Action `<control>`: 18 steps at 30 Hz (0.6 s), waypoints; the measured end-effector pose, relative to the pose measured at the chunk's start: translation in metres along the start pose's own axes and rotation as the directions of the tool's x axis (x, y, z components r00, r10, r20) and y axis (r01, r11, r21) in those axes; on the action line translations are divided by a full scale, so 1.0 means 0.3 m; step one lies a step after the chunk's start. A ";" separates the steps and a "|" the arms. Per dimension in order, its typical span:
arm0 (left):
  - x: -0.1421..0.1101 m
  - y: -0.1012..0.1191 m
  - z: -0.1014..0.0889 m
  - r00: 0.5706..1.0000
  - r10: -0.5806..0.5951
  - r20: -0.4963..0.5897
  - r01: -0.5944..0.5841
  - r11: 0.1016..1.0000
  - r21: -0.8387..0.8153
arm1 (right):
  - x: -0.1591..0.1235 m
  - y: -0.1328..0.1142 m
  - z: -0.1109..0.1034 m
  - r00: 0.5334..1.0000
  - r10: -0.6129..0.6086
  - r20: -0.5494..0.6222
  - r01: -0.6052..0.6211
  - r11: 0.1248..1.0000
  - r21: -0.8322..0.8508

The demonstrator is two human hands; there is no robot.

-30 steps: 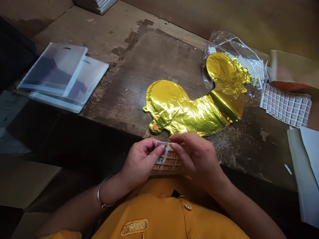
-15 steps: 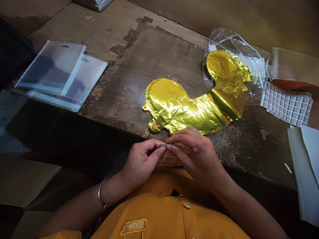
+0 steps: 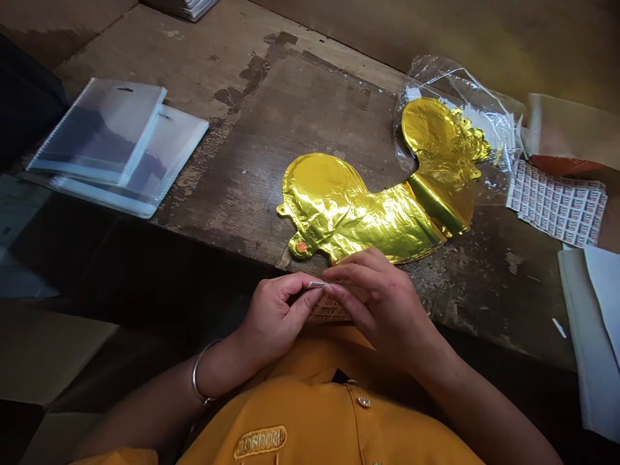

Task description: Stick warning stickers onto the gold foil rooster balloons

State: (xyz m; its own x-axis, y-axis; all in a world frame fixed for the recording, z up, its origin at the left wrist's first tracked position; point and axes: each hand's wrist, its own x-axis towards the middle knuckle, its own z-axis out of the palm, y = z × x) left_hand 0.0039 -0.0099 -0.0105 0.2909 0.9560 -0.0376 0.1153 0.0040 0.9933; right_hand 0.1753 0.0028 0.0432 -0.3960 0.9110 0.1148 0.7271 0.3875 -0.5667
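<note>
My left hand (image 3: 281, 310) is closed, thumb and forefinger pinching a small white sticker (image 3: 316, 284). From the other side, the thumb and forefinger of my right hand (image 3: 375, 290) close on the sticker's right end, its other fingers loosely curled. Beneath the fingers, partly covered by them, is a sheet of printed stickers (image 3: 334, 312) with CE marks. Just beyond my hands a flat gold foil balloon (image 3: 368, 219) lies on the table, its far part folded. An orange dot shows on its tab at the near left.
Clear plastic sleeves (image 3: 116, 142) are stacked at the table's left edge. A transparent bag (image 3: 494, 123) with white pieces lies behind the balloon. Sticker sheets (image 3: 557, 200) and white paper (image 3: 588, 336) lie on the right. The worn wooden table (image 3: 232, 206) ends just before my body.
The sticker between my fingertips has shifted slightly right and shows a little more. Both hands stay in nearly the same place, and the balloon lies as before.
</note>
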 end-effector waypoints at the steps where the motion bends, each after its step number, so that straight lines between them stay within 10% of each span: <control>1: -0.001 -0.002 0.000 1.000 0.008 -0.001 -0.008 1.000 0.013 | 0.002 0.000 0.000 1.000 -0.002 0.011 0.002 1.000 0.016; 18: -0.006 0.010 -0.012 0.958 -0.236 0.162 0.272 0.927 -0.257 | -0.038 0.063 0.060 0.877 -0.472 -0.091 0.414 0.838 -0.355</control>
State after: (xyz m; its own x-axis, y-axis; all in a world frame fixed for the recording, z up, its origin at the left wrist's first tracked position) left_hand 0.0002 -0.0106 -0.0069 0.4056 0.8674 -0.2883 -0.0582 0.3393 0.9389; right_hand 0.1835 -0.0027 0.0166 -0.6395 0.6290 0.4419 0.6446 0.7520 -0.1375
